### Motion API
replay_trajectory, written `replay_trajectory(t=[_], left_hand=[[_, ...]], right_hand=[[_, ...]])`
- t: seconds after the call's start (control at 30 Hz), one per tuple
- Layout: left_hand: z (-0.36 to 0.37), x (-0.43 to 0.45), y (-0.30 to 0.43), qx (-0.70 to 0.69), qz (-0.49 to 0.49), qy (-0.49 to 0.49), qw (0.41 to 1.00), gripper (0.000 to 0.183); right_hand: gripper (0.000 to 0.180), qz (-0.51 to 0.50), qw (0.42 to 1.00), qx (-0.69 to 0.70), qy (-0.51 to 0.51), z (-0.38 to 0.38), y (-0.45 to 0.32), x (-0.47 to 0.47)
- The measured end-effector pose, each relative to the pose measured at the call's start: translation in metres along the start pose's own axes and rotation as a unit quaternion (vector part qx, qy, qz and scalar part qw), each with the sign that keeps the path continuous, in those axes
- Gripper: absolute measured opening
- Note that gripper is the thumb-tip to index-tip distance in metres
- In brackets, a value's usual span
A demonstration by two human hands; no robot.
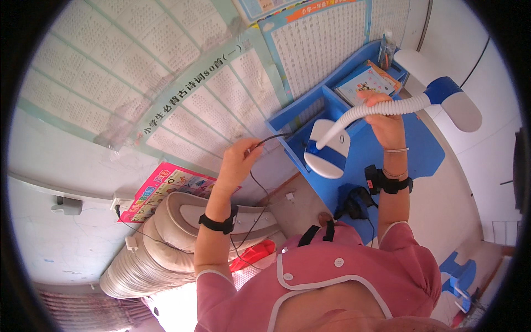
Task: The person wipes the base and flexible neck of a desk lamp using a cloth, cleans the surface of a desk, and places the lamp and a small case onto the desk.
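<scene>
My right hand (383, 124) grips the ribbed white gooseneck (394, 108) of a desk lamp, above a blue children's desk (419, 153). The lamp's white-and-blue base (327, 159) hangs tilted at the neck's lower left. To the right, the lamp head has a blue joint (444, 89) and white panels (464, 112) folded apart. Between the thumb and fingers of my left hand (240, 162) is a thin black cord (271, 139). One stretch of it runs toward the desk shelf; another drops below my hand. Its far end is hidden behind the shelf and lamp base.
Books (367, 85) and a clear bottle holding pens (387, 52) occupy the blue desk shelf (321, 93). A black fabric item (354, 201) lies on the desk's near side. Left of me stands a beige padded headboard (166, 240), beside a wall socket (121, 202) with a plugged-in cord.
</scene>
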State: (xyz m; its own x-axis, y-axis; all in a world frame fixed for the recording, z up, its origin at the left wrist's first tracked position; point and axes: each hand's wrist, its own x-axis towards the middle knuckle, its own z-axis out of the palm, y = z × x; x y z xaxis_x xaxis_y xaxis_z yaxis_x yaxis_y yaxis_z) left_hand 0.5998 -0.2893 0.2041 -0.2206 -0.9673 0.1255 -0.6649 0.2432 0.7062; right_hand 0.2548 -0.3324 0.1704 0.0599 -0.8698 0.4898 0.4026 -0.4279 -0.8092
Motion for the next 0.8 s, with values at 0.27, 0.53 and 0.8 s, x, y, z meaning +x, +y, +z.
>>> replay_trajectory(t=[0.27,0.53,0.8], left_hand=[[0.031,0.013,-0.003,0.093,0.117,0.118,0.982,0.02],[0.054,0.021,-0.023,0.116,0.097,0.145,0.978,0.022],[0.068,0.026,-0.044,0.107,0.059,0.118,0.985,0.029]], right_hand=[[0.027,-0.048,0.996,-0.071,0.015,0.02,0.039,0.0],[0.027,-0.003,0.999,-0.008,0.047,0.031,0.09,-0.014],[0.025,-0.008,0.993,-0.116,0.027,0.035,0.116,-0.005]])
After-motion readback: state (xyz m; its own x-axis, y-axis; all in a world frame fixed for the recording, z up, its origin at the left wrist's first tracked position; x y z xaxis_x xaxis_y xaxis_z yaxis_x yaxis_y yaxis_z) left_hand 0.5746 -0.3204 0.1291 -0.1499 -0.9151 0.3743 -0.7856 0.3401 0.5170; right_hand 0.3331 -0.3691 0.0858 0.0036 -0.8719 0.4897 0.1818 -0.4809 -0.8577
